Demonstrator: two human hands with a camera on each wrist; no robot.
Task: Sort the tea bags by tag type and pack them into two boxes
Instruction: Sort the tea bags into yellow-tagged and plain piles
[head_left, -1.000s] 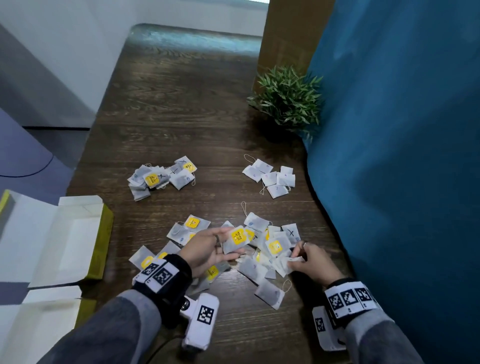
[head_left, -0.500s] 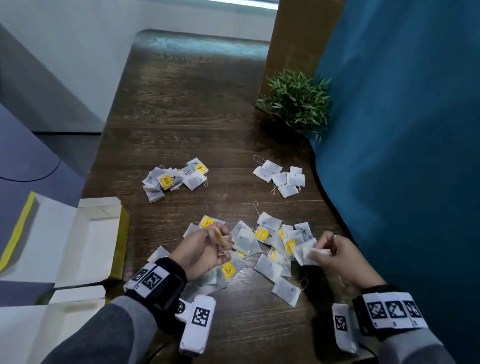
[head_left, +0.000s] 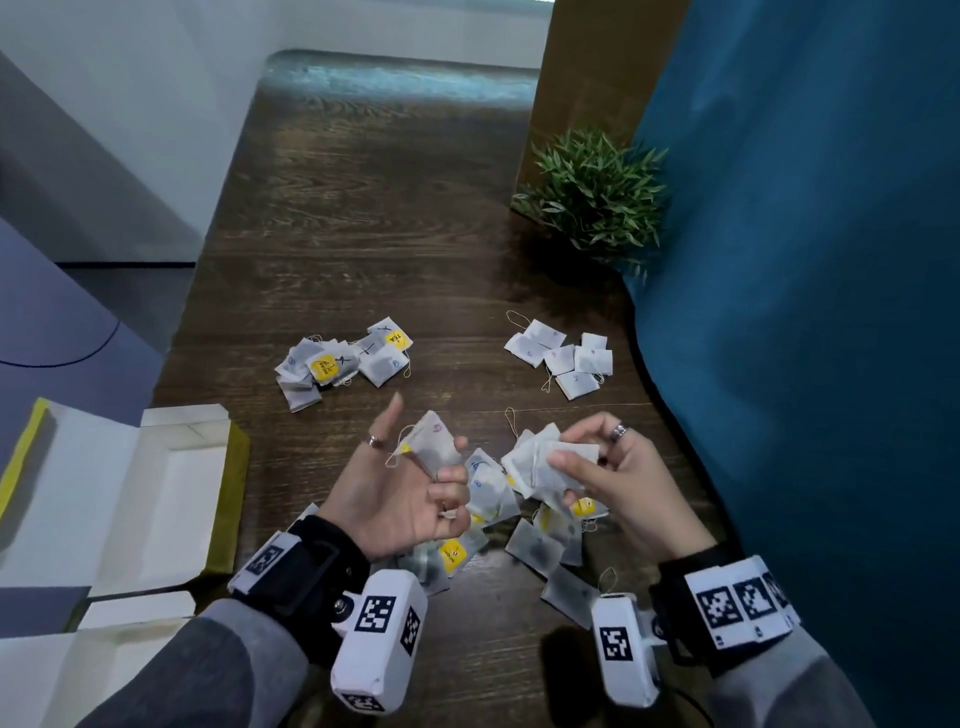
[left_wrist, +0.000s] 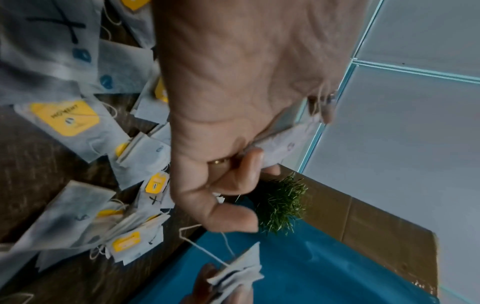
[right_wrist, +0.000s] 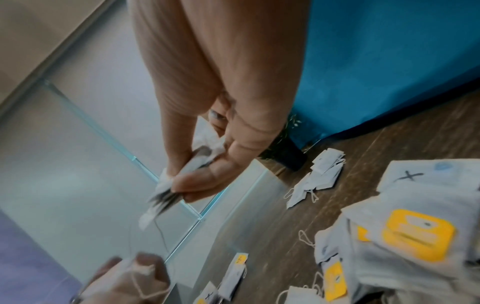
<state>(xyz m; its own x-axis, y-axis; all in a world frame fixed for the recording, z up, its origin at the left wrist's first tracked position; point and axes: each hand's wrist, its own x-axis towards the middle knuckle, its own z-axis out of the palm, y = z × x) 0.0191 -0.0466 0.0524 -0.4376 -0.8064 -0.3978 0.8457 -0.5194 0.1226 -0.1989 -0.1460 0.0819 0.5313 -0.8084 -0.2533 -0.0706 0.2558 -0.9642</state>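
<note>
Far left: two open white boxes (head_left: 156, 499) lie at the desk (head_left: 363, 234) edge, lids folded back, no bags visible inside. Behind and to the right of them sits the yellow-tag pile (head_left: 340, 364). Centre left: the left hand (head_left: 405, 493), palm up, pinches one tea bag (head_left: 436, 449) between thumb and curled fingers, index finger extended; a yellow tag hangs at its string on the left side. In the left wrist view the same grip shows, with the bag (left_wrist: 283, 144) tucked behind the fingers. Below both hands spreads the unsorted heap (head_left: 524, 540), mixing yellow-tagged and plain bags. Centre right: the right hand (head_left: 618, 483) grips a small stack of plain bags (head_left: 550, 462), edges fanned; the right wrist view shows that stack (right_wrist: 182, 176) squeezed between thumb and fingers. Far right rear: the plain pile (head_left: 563, 356), near the potted plant (head_left: 592, 192).

Governing relation: each held item lies directly in front of its likely destination. The yellow-tag pile is ahead and slightly left of the left hand; the plain pile is ahead of the right hand. Each hand is the nearer one to its own pile.
</note>
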